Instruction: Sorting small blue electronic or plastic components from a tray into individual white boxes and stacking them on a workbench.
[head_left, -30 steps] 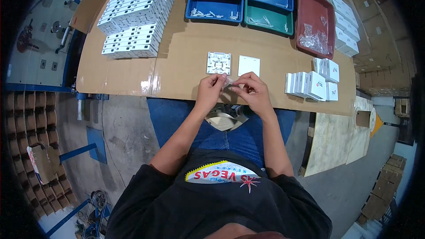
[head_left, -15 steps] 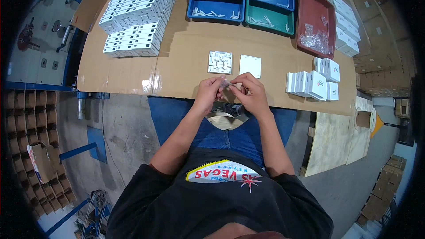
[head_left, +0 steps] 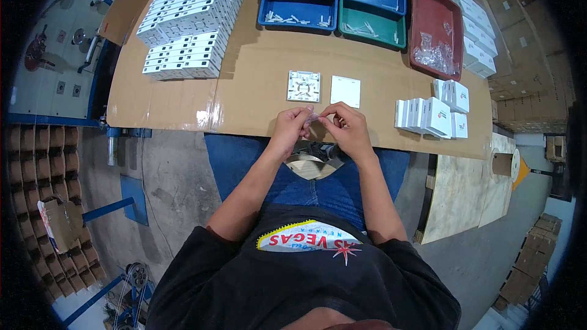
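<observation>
Close to the table's near edge, my left hand (head_left: 289,128) and my right hand (head_left: 350,133) are both closed on a small clear plastic bag (head_left: 314,118). The fingertips of each hand pinch it from either side, and they hide most of it; what it contains is too small to make out. Just beyond my hands lies an open white square housing (head_left: 304,87) with its inner fittings showing. Right of that, a plain white square cover (head_left: 345,91) rests flat on the cardboard.
White housings stand in a tall stack (head_left: 189,18) at the far left. A red tray (head_left: 418,55) with clear bags, a blue tray (head_left: 299,26) with small white pieces and a green tray (head_left: 373,40) line the back. Several white boxed units (head_left: 437,117) sit at right.
My right fingers have shifted slightly at the bag while my left hand stays almost still. The housing and cover have not moved.
</observation>
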`<action>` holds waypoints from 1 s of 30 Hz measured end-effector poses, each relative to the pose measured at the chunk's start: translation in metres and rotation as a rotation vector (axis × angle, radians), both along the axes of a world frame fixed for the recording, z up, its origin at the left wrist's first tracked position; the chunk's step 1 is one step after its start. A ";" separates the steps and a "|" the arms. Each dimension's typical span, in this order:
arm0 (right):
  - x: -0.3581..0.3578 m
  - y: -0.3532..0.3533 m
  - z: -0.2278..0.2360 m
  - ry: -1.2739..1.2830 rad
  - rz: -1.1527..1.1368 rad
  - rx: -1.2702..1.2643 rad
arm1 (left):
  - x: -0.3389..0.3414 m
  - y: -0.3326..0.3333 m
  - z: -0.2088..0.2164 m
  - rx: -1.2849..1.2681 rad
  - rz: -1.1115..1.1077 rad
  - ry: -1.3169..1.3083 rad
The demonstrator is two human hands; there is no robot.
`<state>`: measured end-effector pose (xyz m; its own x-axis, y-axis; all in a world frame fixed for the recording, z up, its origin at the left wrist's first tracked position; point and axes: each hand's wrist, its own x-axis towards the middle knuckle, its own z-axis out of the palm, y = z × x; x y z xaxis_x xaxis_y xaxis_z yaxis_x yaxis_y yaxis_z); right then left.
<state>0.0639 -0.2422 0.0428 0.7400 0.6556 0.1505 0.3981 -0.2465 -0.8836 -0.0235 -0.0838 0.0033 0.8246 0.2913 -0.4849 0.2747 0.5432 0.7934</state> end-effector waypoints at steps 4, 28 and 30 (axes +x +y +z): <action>0.000 -0.003 -0.004 0.037 -0.059 0.004 | -0.001 0.003 -0.002 -0.030 -0.022 -0.011; 0.005 -0.009 -0.003 -0.018 -0.017 -0.009 | -0.005 0.013 -0.011 0.196 -0.305 -0.144; 0.006 -0.010 -0.003 -0.006 -0.006 -0.017 | -0.004 0.014 -0.016 0.213 -0.286 -0.145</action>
